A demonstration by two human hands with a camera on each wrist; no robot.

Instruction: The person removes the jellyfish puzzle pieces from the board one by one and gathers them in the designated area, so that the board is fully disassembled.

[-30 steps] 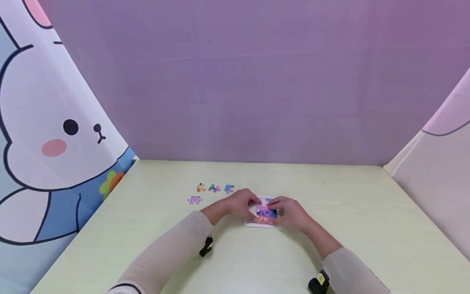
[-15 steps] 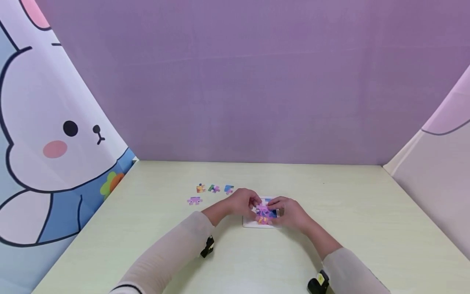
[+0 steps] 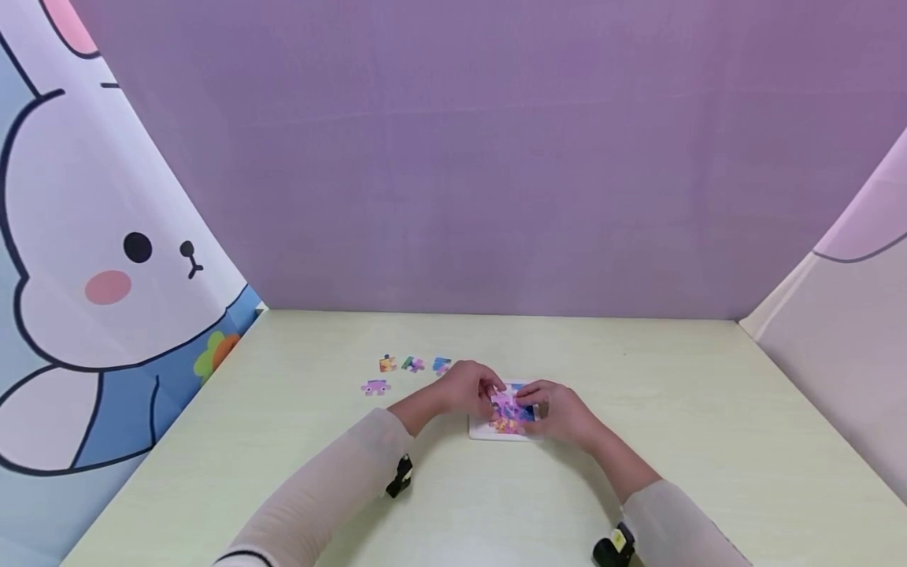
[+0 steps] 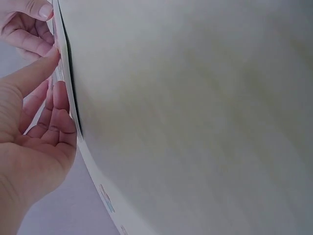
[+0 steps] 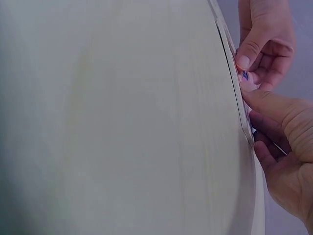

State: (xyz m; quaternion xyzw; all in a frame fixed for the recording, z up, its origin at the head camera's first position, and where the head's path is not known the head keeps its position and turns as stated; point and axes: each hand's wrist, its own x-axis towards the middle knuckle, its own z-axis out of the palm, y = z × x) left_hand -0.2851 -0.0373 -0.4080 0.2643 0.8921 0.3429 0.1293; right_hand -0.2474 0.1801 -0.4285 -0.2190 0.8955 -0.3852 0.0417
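A small white puzzle board (image 3: 485, 433) lies on the table, with joined pink, purple and yellow jigsaw pieces (image 3: 509, 426) on it. My left hand (image 3: 466, 387) is over the board's left side, thumb and fingertips pinching a jigsaw piece; a pink and blue bit of it (image 5: 246, 76) shows in the right wrist view. From the right, my right hand (image 3: 565, 413) holds the board, its thumb near the front and index finger towards the back. The hands cover both sides of the board. In the left wrist view, the board appears nearly edge-on beside the left fingers (image 4: 62, 98).
Behind and left of the left hand lie several loose jigsaw pieces: a purple one with eyes (image 3: 375, 387), an orange one (image 3: 387, 363), a green and purple one (image 3: 414, 364) and a blue one (image 3: 442, 365). A purple backdrop (image 3: 496, 197) rises behind the pale table (image 3: 673, 394).
The left fingers have shifted slightly over the board, and the pink piece between the hands has moved a little among the joined pieces. My right hand stays in place.
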